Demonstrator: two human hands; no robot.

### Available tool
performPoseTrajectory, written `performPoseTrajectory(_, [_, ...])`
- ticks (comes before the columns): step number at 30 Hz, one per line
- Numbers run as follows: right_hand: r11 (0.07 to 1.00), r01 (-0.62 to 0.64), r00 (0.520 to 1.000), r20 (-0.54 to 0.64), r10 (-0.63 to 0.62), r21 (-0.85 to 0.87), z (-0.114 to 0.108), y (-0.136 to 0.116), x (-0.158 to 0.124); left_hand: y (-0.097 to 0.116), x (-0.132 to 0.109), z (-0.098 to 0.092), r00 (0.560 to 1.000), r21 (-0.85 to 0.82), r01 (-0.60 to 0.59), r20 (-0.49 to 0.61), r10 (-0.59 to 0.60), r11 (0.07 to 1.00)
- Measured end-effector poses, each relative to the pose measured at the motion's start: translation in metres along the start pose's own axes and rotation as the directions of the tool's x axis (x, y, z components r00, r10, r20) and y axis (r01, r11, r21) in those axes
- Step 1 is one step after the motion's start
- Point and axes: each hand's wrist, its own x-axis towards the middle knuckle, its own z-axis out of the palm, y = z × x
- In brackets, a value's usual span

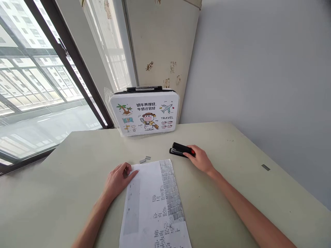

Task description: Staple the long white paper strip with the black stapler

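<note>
1. One black stapler [178,147], red-spotted near its rear, sits beyond the paper's top right corner; the right hand [202,159] pinches its rear end.
2. One white paper [150,186], dense dark print down its right; the left hand's [117,179] thumb lies on its top left corner, pinching or not, I cannot tell.
3. Three gray strips [142,161]: two near the paper, one far right.
4. One white cartoon-printed case [134,120] behind.
</note>
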Motion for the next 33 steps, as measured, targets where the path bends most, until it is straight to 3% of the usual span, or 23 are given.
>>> performPoseTrajectory(7, [0.994,-0.033,0.985,0.173,0.015,0.102,-0.051,0.013,-0.071,-0.001,0.002,0.002,1.000,0.017,0.016,-0.001,-0.016,1.000])
performPoseTrajectory(13, [0.974,-0.104,0.962,0.270,0.046,0.202,-0.067,0.010,-0.105,-0.002,0.003,0.001,1.000,0.023,0.005,-0.026,-0.004,1.000])
performPoseTrajectory(17, [0.949,-0.134,0.968,0.243,0.063,0.287,-0.070,0.010,-0.115,0.005,0.001,0.001,0.997,0.022,-0.027,-0.068,0.028,0.999])
performPoseTrajectory(21, [0.884,-0.240,0.969,0.149,0.195,0.400,-0.066,0.012,-0.117,0.044,-0.003,0.006,0.975,-0.010,-0.219,-0.033,0.218,0.976])
performPoseTrajectory(26, [0.917,-0.216,0.976,0.110,0.190,0.334,-0.059,0.018,-0.116,0.115,-0.011,0.027,0.834,-0.134,-0.517,0.145,0.532,0.846])
performPoseTrajectory(29, [0.949,-0.166,0.985,0.096,0.145,0.268,-0.058,0.020,-0.115,0.145,-0.010,0.047,0.782,-0.152,-0.580,0.172,0.599,0.800])
performPoseTrajectory(33, [0.957,-0.154,0.988,0.060,0.144,0.247,-0.057,0.020,-0.117,0.171,-0.004,0.072,0.753,-0.103,-0.627,0.174,0.634,0.773])
